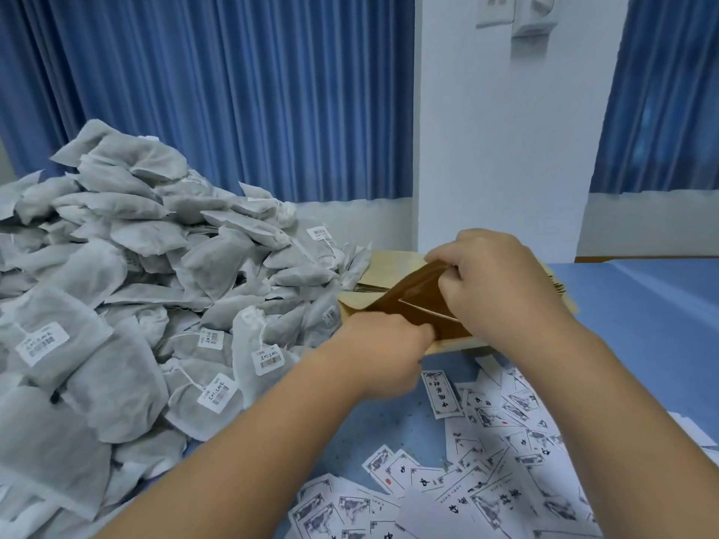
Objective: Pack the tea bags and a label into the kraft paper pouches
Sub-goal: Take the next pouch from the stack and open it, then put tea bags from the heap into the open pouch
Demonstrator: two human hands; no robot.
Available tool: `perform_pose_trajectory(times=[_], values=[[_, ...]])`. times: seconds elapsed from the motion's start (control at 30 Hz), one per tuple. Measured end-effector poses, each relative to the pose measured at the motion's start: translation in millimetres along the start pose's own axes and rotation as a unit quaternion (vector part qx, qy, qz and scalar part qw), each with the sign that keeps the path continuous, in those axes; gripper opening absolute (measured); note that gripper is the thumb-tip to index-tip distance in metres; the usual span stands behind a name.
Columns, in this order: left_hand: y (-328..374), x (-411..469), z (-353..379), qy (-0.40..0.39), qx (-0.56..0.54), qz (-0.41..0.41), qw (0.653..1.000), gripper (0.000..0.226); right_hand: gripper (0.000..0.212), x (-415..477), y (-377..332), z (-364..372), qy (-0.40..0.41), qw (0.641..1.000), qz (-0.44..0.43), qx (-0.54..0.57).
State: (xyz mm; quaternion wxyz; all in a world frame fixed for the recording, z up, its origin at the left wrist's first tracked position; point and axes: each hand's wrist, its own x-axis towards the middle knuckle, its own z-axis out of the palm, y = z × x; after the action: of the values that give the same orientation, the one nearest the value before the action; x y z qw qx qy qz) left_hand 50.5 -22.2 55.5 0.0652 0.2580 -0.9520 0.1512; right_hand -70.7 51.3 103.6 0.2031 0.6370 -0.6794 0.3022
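Both hands grip one kraft pouch (418,301) above the pouch stack (393,262) at table centre. Left hand (383,350) pinches its lower-left edge, fingers curled. Right hand (502,289) grips the upper right end, possibly at the mouth, hard to tell. Tea bag pile (136,274) sits left, touching the stack. Labels (502,453) lie scattered on the blue table (642,317), near right.
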Motion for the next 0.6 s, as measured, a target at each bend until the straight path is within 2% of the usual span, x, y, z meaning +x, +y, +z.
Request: perform_pose_trajectory(times=[0.07, 0.13, 0.27, 0.33, 0.4, 0.43, 0.5, 0.57, 0.6], values=[[5, -10, 8, 0.017, -0.002, 0.004, 1.000, 0.007, 0.029, -1, -2, 1, -0.006, 1.000, -0.006, 0.000], [9, -18, 15, 0.048, 0.018, 0.000, 0.999, 0.023, 0.029, -1, -4, 3, -0.016, 1.000, -0.011, -0.008], [4, -45, 15, 0.174, -0.022, 0.032, 0.984, 0.038, 0.026, -1, -7, 8, -0.051, 0.998, -0.009, -0.035], [-7, -64, 14, 0.251, -0.033, 0.042, 0.966, 0.034, 0.027, -1, -7, 10, -0.063, 0.997, -0.003, -0.032], [-24, -83, 14, 0.271, -0.021, 0.000, 0.962, 0.027, 0.027, -2, -7, 11, -0.073, 0.997, 0.002, -0.027], [-33, -91, 14, 0.253, -0.007, -0.049, 0.966, 0.025, 0.027, -2, -7, 12, -0.077, 0.997, 0.004, -0.024], [-54, -102, 16, 0.147, 0.035, -0.202, 0.968, 0.032, 0.029, -3, -8, 14, -0.083, 0.996, 0.006, -0.021], [-73, -107, 24, 0.037, 0.035, -0.333, 0.942, 0.057, 0.031, -4, -9, 16, -0.088, 0.996, 0.004, -0.021], [-81, -108, 29, 0.005, -0.002, -0.376, 0.927, 0.070, 0.034, -5, -10, 16, -0.090, 0.996, 0.003, -0.017]])
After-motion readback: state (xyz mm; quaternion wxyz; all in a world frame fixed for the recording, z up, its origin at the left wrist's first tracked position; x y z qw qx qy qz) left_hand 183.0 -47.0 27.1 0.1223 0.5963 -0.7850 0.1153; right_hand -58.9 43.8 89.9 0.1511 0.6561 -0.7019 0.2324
